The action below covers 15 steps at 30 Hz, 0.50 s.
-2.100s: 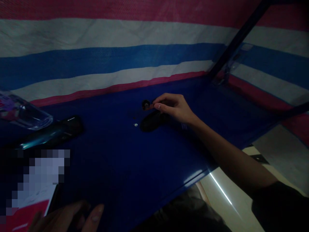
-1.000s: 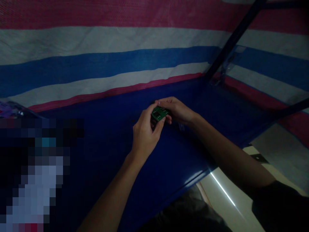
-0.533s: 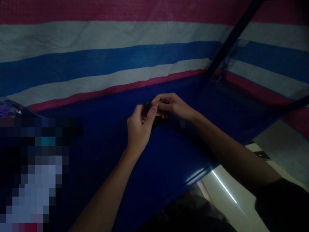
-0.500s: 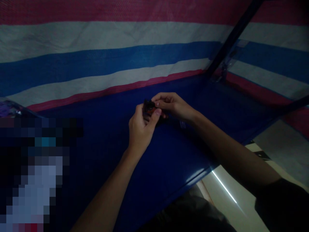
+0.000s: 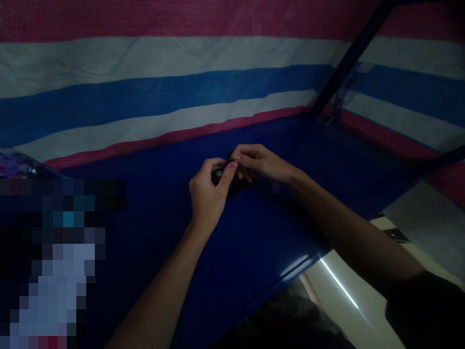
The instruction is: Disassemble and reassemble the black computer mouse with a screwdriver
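Over the middle of a dark blue table (image 5: 225,252), both my hands meet on a small black part (image 5: 219,173) with a round pale spot on it. My left hand (image 5: 207,194) pinches the small black part from the near side with thumb and fingers. My right hand (image 5: 261,164) grips its far side with the fingertips. The light is dim and my fingers hide most of the part. A second dark piece lies under the hands, only partly seen.
A red, white and blue striped sheet (image 5: 152,87) hangs right behind the table. A dark metal post (image 5: 348,58) slants up at the right. A blurred patch covers the left of the table. The table's near edge (image 5: 301,264) runs at lower right, pale floor beyond.
My left hand came up from the near edge to join the right on the small part. A green board face showed one second ago; now the dark side faces me.
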{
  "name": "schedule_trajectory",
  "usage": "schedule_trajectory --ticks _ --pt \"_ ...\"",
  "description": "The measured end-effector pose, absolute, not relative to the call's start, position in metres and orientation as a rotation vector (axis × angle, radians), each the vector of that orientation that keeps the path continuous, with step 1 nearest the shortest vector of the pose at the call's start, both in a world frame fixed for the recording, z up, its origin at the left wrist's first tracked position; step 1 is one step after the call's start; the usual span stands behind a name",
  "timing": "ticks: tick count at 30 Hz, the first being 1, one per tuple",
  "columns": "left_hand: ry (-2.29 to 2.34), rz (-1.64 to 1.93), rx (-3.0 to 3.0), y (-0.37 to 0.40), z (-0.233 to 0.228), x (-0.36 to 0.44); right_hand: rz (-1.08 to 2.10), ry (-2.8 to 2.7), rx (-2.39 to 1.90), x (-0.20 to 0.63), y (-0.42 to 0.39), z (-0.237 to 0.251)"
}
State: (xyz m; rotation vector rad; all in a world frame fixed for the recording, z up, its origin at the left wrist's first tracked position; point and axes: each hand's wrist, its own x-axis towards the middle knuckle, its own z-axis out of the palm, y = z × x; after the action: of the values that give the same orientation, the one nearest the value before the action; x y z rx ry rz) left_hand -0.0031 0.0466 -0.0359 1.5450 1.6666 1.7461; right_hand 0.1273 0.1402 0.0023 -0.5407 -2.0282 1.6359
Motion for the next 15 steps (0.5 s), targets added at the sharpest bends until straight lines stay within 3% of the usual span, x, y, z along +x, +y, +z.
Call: schedule_trajectory --ticks 9,15 --pt "1.695 1.690 1.901 0.0457 -0.0333 0.0002 1.697 -1.805 -0.645 0.1266 0.1455 -0.0007" --pt "1.650 1.714 1.701 0.0467 -0.0366 -0.0045 1.595 -1.908 -0.599 0.1249 0.1412 0.0004"
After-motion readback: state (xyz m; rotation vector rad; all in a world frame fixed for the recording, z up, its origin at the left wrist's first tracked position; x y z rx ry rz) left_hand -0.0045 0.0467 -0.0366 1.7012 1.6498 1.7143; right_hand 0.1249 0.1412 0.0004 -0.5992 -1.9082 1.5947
